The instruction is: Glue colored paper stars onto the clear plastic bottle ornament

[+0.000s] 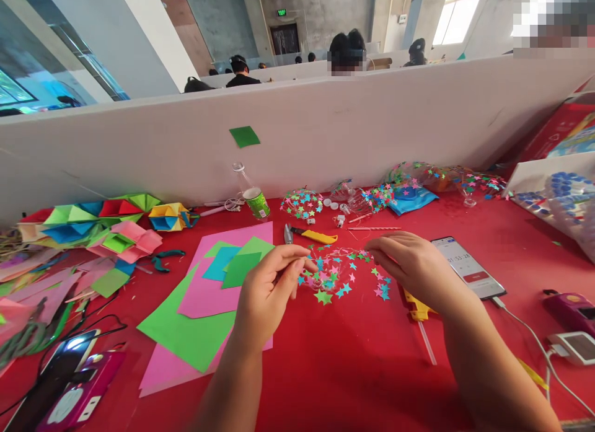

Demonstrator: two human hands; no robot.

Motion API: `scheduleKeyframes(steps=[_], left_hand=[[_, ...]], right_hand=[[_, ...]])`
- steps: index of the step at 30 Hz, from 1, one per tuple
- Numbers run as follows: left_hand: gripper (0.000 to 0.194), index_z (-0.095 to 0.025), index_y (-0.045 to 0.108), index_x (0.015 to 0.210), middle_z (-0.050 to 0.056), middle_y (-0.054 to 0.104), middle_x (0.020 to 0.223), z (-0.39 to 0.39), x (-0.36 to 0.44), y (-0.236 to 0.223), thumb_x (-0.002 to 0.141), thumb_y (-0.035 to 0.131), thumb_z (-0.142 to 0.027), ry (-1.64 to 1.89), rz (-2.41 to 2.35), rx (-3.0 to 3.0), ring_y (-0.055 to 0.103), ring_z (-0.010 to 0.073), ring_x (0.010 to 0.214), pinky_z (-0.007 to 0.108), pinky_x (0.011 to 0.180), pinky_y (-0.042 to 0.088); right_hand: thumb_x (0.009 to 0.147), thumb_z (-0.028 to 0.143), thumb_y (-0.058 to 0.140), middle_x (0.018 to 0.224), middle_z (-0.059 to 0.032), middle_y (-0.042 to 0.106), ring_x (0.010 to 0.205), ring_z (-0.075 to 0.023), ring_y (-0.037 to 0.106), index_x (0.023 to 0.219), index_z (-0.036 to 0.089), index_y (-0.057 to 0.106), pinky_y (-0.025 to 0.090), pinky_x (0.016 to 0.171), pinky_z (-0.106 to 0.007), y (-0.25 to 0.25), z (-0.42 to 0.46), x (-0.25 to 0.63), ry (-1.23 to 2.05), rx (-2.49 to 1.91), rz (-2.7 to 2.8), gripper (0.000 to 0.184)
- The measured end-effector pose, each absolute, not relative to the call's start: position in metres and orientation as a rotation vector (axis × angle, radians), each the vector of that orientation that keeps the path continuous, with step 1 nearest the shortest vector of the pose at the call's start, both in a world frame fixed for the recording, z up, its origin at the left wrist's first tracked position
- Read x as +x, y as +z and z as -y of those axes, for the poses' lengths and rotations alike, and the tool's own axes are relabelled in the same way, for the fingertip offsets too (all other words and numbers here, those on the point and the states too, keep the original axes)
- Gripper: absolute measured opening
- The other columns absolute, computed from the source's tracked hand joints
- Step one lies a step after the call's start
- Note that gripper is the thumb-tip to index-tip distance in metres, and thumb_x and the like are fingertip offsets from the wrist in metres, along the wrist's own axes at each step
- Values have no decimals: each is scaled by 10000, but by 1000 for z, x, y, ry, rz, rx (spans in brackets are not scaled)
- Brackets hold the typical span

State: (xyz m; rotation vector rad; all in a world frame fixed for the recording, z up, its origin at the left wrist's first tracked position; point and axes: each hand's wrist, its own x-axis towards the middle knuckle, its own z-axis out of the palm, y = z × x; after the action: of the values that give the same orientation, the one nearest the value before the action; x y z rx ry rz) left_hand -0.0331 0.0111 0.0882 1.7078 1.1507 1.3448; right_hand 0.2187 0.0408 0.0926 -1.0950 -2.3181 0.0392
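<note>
A tangle of thin wire strung with small coloured paper stars point(335, 274) lies on the red table point(353, 364) between my hands. My left hand point(267, 292) is raised over its left side, fingers curled in a pinch on the wire. My right hand point(411, 263) rests palm down over its right side, fingers bent and pressed together on the strand. A yellow glue gun point(417, 308) lies partly under my right wrist.
Pink, green and blue paper sheets point(204, 308) lie to the left, folded paper models point(106, 224) further left. A yellow utility knife point(316, 235), a tilted bottle point(251, 193), more star strings point(302, 202), a phone point(467, 268) and charging devices point(574, 326) surround the hands. A white partition point(325, 122) stands behind.
</note>
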Motion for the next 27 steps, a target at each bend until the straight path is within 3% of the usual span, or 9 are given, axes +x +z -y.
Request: scheduleKeyframes(steps=[6, 10, 15, 20, 27], left_hand=[[168, -235, 642, 1021, 1, 735, 887, -4, -30, 91, 947, 502, -177, 1325, -1029, 1763, 508, 44, 514, 177, 525, 470], [193, -248, 659, 1006, -6, 734, 868, 3, -29, 94, 951, 490, -175, 1170, -938, 1771, 495, 41, 506, 171, 507, 452], [169, -235, 668, 964, -15, 730, 808, 3, -28, 96, 931, 521, -157, 1356, -980, 1624, 458, 31, 461, 153, 453, 416], [164, -224, 682, 955, -5, 724, 807, 0, -24, 94, 917, 538, -155, 1393, -1032, 1647, 466, 38, 466, 165, 459, 425], [157, -219, 680, 1006, 7, 726, 798, -2, -25, 93, 923, 546, -220, 1417, -1096, 1619, 446, 43, 434, 185, 444, 419]], right_hand=[[943, 308, 526, 877, -15, 664, 808, -141, 583, 969, 212, 615, 427, 741, -275, 92, -34, 207, 513, -976, 2475, 134], [962, 379, 486, 861, -19, 658, 785, -131, 571, 943, 197, 630, 416, 722, -264, 101, -30, 203, 697, -949, 2400, 233], [1005, 344, 374, 961, -59, 591, 868, -144, 535, 1064, 201, 640, 413, 766, -270, 106, -21, 204, 616, -847, 2503, 308], [1002, 327, 377, 820, -31, 578, 712, -127, 514, 914, 193, 657, 388, 665, -269, 95, -20, 197, 576, -960, 2642, 323], [914, 420, 551, 634, 16, 605, 515, -79, 560, 848, 168, 700, 455, 521, -213, 87, -31, 188, 1417, -898, 1830, 300]])
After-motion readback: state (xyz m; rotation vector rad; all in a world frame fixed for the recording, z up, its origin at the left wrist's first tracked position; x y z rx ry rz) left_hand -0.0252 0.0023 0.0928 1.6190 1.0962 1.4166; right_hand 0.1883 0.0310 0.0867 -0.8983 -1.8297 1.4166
